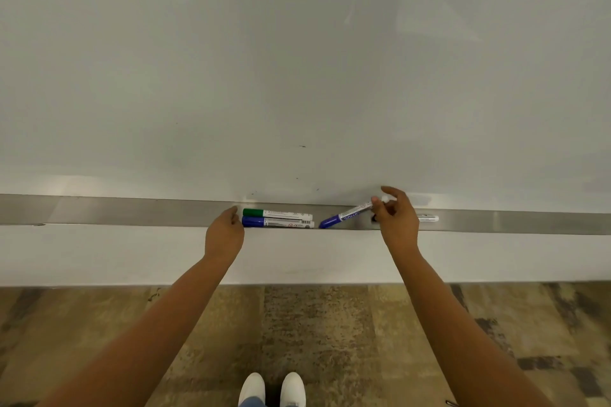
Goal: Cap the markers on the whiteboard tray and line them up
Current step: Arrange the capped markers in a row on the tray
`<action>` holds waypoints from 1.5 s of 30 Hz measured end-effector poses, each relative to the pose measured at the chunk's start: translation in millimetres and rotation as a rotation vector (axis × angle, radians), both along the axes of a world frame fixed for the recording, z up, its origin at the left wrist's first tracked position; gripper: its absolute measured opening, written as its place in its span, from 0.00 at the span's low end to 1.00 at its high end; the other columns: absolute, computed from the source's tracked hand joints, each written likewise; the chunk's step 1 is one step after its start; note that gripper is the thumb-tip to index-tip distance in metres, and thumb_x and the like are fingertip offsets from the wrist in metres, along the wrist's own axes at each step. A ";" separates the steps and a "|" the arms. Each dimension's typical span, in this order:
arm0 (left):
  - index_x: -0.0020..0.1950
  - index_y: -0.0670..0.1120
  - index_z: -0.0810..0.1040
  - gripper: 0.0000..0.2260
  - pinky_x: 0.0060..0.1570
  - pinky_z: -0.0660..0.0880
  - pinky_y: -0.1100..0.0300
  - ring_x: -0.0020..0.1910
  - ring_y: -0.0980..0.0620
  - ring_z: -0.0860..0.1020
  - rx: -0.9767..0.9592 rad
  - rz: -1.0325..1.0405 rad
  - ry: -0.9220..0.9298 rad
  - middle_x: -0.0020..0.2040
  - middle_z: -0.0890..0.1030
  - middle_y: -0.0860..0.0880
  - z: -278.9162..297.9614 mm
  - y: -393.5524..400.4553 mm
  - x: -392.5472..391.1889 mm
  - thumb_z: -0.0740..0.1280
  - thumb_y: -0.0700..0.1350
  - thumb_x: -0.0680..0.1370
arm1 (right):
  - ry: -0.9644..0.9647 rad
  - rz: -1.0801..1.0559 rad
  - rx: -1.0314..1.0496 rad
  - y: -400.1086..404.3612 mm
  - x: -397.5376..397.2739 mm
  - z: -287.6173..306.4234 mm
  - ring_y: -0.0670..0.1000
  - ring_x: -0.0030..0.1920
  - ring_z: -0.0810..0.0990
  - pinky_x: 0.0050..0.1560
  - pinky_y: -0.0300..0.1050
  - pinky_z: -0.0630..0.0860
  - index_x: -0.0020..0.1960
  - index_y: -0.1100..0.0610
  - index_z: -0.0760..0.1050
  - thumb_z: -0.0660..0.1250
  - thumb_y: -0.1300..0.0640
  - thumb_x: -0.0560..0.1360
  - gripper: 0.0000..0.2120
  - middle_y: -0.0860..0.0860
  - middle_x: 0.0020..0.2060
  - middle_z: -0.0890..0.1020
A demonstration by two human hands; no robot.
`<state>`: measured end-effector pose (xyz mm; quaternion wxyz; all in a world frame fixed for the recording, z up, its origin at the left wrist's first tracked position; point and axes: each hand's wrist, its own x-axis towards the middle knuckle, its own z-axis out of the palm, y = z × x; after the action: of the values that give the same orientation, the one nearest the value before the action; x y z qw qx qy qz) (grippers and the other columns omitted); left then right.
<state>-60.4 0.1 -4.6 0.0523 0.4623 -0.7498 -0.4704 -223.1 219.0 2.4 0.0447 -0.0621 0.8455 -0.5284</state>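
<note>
Whiteboard [297, 59] surface is filling the upper half of the view, and the metal whiteboard tray [132, 211] is running across it from nine o'clock to three o'clock. Below, patterned floor [330, 324] is showing, with two white shoes [271, 388] at six o'clock.

The left hand [224, 235] is resting at the tray's front edge, its grip released, fingertips sitting just beside the capped ends of two markers. The right hand [395, 218] is pinching the white tail of a tilted blue marker [345, 217], grip clenched on the barrel; the blue cap is pointing toward eight o'clock and its tip is touching the tray.

In the tray, a green marker [277, 213] is lying flat against the back, and a second blue marker [277, 222] is lying parallel, touching it on the front side, both caps facing nine o'clock. A fourth marker [428, 218] is lying at three o'clock of the right hand, mostly hidden behind it, so its colour cannot be told.
</note>
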 end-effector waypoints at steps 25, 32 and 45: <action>0.66 0.40 0.68 0.16 0.51 0.68 0.56 0.58 0.41 0.73 0.007 -0.025 0.004 0.63 0.75 0.38 0.9 -3.5 -3.5 0.53 0.38 0.79 | -0.114 0.076 0.543 8.7 2.8 -22.0 0.57 0.48 0.79 0.51 0.51 0.75 0.52 0.53 0.76 0.62 0.52 0.75 0.09 0.56 0.52 0.80; 0.67 0.40 0.67 0.16 0.59 0.69 0.53 0.61 0.41 0.72 -0.009 -0.035 -0.006 0.65 0.73 0.39 1.3 -3.7 -2.3 0.52 0.38 0.79 | 0.127 0.054 0.718 16.8 -1.3 -11.7 0.61 0.50 0.78 0.48 0.52 0.74 0.57 0.55 0.75 0.58 0.57 0.77 0.11 0.57 0.57 0.75; 0.67 0.40 0.67 0.17 0.57 0.70 0.52 0.59 0.41 0.73 -0.061 -0.073 -0.034 0.64 0.74 0.39 -2.2 -4.0 -2.0 0.52 0.38 0.79 | 0.120 0.186 1.087 76.1 -57.8 -11.3 0.57 0.53 0.75 0.47 0.50 0.71 0.57 0.47 0.77 0.58 0.60 0.77 0.15 0.52 0.54 0.78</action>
<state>-62.4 -3.9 -6.7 0.0365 0.4408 -0.7809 -0.4411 -280.9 295.1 -8.9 0.0686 -0.1344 0.9885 -0.0056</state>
